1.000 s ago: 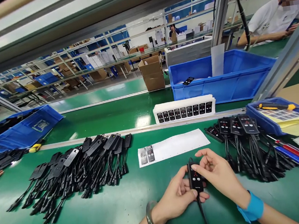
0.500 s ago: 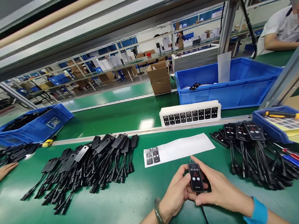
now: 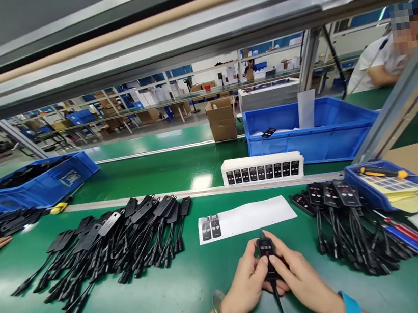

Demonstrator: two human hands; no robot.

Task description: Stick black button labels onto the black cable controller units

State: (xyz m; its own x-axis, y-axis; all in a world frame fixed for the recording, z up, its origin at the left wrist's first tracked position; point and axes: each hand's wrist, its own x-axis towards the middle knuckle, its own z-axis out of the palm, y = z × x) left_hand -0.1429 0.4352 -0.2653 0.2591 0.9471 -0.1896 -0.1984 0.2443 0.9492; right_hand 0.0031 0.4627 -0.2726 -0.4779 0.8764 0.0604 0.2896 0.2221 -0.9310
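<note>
Pressing step, likely: left hand (image 3: 245,285) and right hand (image 3: 306,282) closed round black controller (image 3: 266,245), thumbs (image 3: 261,268) on top; label sheet (image 3: 251,218) at 11 o'clock. Needs even pressure.

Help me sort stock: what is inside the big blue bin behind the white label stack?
Inside the blue bin, a small black panel lies near the left beside something pale, and a white sheet stands upright. The front wall hides the floor, so anything lower cannot be seen.
</note>
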